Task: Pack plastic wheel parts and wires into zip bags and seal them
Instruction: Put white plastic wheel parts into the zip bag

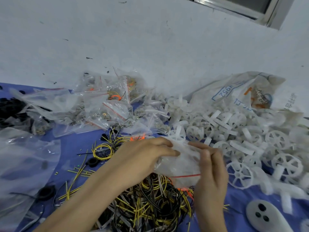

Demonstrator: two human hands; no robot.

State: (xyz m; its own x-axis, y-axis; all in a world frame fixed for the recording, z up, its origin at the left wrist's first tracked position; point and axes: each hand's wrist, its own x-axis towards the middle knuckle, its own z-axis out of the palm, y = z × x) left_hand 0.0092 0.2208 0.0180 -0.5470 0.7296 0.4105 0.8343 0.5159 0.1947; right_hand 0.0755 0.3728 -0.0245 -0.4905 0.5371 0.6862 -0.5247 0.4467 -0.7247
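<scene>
Head view. A clear zip bag [181,162] was held just above the blue tabletop [75,143], over the near heap of yellow and black wires [150,203] and just beside the heap of white wheel parts [247,141]. The left hand [147,155] lay on the bag's left side, its grip closed, with curled fingers pressed onto the film. The right hand [211,173] took the right side, its grip likewise closed, with the fingers folded round the edge near the red zip line [185,175].

The bag lay between the two grips, so neither hand was plainly the nearer. The right hand sat closer to the zip line. The bag's long axis ran roughly away from the person. The zip line crossed it from left to right at the near, lower end, so the mouth pointed toward the person and the closed end toward the wheel parts. Blur hid the contents, though something white seemed to fill the bag. Whether the zip line was pressed shut could not be told.

By judgement, the step in hand was closing the mouth, and the coming move would run along the zip line, across the bag's long axis.

Filled bags [108,106] lay well apart at the far left, against the wall.
</scene>
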